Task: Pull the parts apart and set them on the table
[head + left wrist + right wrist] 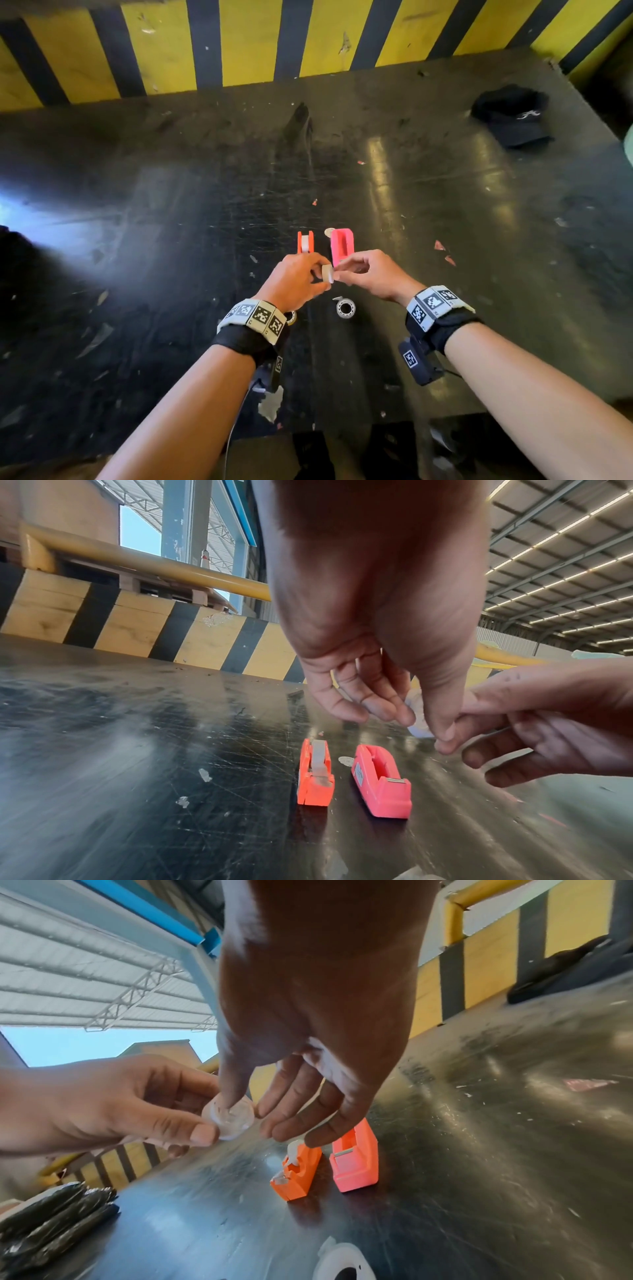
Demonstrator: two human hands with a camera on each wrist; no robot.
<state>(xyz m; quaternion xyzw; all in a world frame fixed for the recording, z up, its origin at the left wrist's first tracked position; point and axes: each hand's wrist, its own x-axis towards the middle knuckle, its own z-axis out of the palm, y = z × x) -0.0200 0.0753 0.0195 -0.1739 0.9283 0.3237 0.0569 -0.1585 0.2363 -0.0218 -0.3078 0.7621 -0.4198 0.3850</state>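
The left hand [294, 278] pinches a small clear tape roll [327, 273] above the worktop [445, 205], while the right hand [368, 274] picks at its edge in a narrow grip. Of 2 dispensers, the orange dispenser [305, 242] looks loaded and the pink dispenser [341, 245] sits empty; 1 spare roll [345, 307] lies near.

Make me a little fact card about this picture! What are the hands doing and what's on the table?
Left hand: holds a small roll of tape above the table
Right hand: thumb and fingers pick at the roll's edge
Orange dispenser: stands on the table, tape loaded
Pink dispenser: beside the orange one, slot empty
Clear tape roll: lies flat, nearer the person
Black cap: far right corner
Table: dark, scratched
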